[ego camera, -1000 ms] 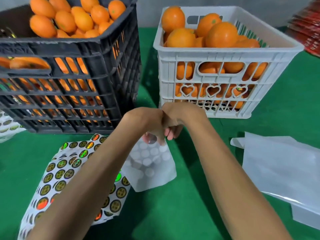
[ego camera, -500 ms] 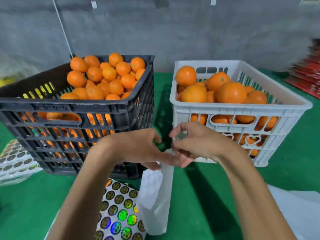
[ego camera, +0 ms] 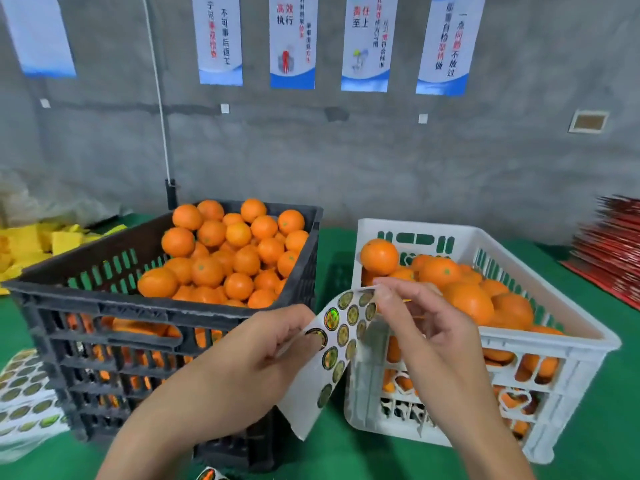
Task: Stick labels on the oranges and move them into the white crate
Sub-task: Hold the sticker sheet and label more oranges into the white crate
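Both hands hold a label sheet before two crates.

At lower centre, the left hand (ego camera: 256, 355) pinches the label sheet (ego camera: 341, 344); the right hand (ego camera: 426, 327) pinches its top edge. Behind, a black crate (ego camera: 114, 327) at left and the white crate (ego camera: 554, 344) at right hold oranges (ego camera: 381, 256).

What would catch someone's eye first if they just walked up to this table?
Probably the heaped oranges: a black crate on the left and a white crate on the right, both piled high. Between them, the left hand and right hand hold up a sticker sheet of shiny round labels.
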